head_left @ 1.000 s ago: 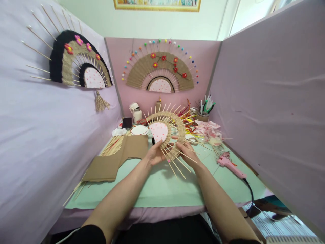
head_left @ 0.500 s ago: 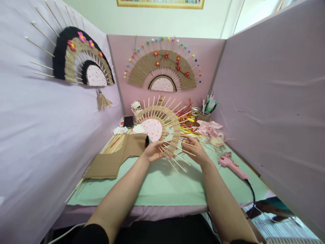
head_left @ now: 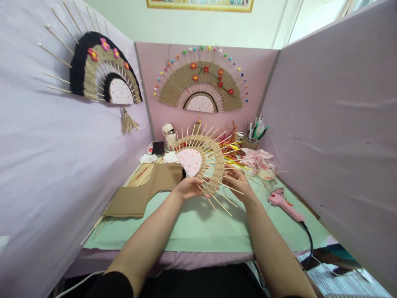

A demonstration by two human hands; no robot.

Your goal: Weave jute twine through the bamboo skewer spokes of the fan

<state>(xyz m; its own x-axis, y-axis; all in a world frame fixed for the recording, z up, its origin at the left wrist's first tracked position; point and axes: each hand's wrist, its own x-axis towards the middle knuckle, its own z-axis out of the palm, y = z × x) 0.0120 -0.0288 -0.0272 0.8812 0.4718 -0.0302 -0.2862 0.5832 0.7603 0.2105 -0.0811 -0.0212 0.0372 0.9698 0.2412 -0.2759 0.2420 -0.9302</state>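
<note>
A half-round woven fan [head_left: 218, 159] of twine on thin wooden sticks is held up over the table, tilted to the right. Its inner half-disc is white cloth with pink dots. My left hand [head_left: 190, 187] grips the lower end of the fan near the dotted piece, fingers partly behind it. At the fan's right edge, my right hand [head_left: 236, 184] is curled around the protruding sticks, its fingertips partly hidden behind the woven band. A small black tassel [head_left: 184, 174] shows behind the dotted piece.
Folded cardboard [head_left: 127, 202] and loose sticks lie left. A pink glue gun [head_left: 285, 205] with a black cord rests right. Pink cloth scraps [head_left: 257, 158], a cup of tools [head_left: 251, 143] and a jar [head_left: 169, 136] stand behind. Finished fans [head_left: 172, 88] hang on the partitions.
The fan has shifted slightly right and down in view and turned a little. Both hands stay on it. The whole view has also shifted slightly.
</note>
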